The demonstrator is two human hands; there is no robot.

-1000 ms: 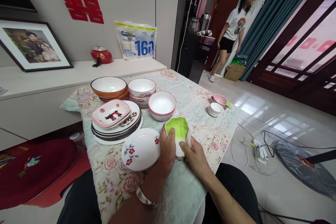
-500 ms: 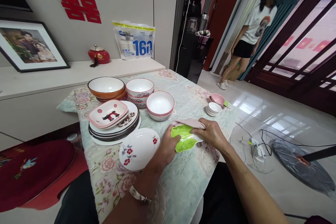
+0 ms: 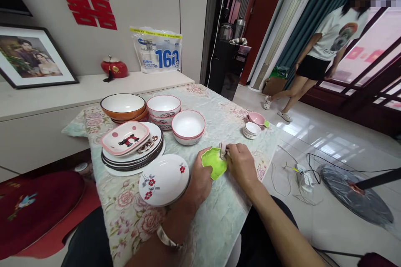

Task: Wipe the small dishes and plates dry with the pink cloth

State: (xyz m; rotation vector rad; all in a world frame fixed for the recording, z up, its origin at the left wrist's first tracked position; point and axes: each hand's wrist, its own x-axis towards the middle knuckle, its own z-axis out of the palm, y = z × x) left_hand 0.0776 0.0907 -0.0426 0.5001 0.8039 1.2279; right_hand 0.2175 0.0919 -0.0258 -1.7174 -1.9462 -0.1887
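My left hand [image 3: 202,176] grips a green leaf-shaped dish [image 3: 214,163] by its left side, thumb over the rim, above the table. A pale pink cloth [image 3: 223,150] is bunched in my right hand [image 3: 242,167] and pressed against the dish's right edge; much of the cloth is hidden by the fingers. Just left of my left hand lies a white plate with red flowers [image 3: 164,179]. Beyond the dish stand white bowls with red rims [image 3: 188,124]. A pink cat-patterned dish [image 3: 125,137] tops a stack of plates [image 3: 108,162] at the left.
Brown bowls [image 3: 123,106] stand at the table's back left. Small white dishes [image 3: 251,129] and pink bowls [image 3: 257,118] sit near the right edge of the floral tablecloth [image 3: 216,221]. A person [image 3: 326,46] walks at the right; a power strip [image 3: 304,178] lies on the floor.
My right hand has drawn the cloth into a bunch at the dish's right edge, where it was spread along the far rim. The dish has turned. The person has moved right.
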